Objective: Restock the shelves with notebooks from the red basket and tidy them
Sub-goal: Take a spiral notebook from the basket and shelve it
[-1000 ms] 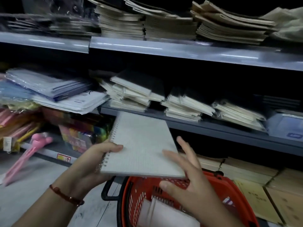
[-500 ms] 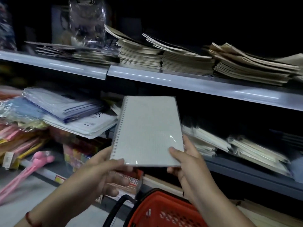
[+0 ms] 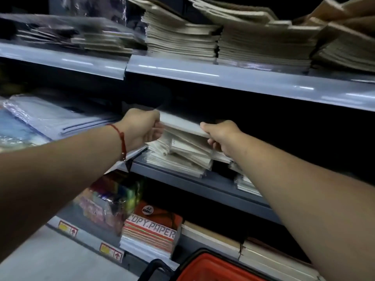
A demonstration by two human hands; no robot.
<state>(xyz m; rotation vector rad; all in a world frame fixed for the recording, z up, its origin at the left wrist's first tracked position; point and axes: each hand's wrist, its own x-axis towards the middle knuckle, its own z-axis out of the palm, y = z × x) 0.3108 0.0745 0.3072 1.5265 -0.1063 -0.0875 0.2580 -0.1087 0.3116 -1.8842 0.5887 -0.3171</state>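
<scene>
Both hands hold one notebook (image 3: pixel 182 123) by its near edge, one at each end. The left hand (image 3: pixel 142 126) has its fingers curled under the notebook's left end and the thumb side over the top, so the cover is pinched there. The right hand (image 3: pixel 221 134) grips the right end the same way: thumb lying along the top of the cover, fingers folded beneath. The notebook lies nearly flat, tilted slightly down to the right, on top of an untidy pile of wrapped notebooks (image 3: pixel 182 155) that sits at the front edge of the middle shelf (image 3: pixel 215 185). Whether it rests fully on the pile or is held just above it cannot be told.

A red cord bracelet (image 3: pixel 121 138) circles the left wrist. Both forearms reach up from the lower corners of the view.

To the left on the same level lie flat plastic-wrapped packs (image 3: pixel 50 118). The upper shelf (image 3: pixel 223 78) carries tall stacks of notebooks (image 3: pixel 263 43) along its front edge. Under the middle shelf stands a ream marked COPY PAPER (image 3: pixel 150 232), with bright coloured packets (image 3: pixel 109 201) to its left. The red basket (image 3: pixel 211 268) shows at the bottom edge, its black handle to its left.
</scene>
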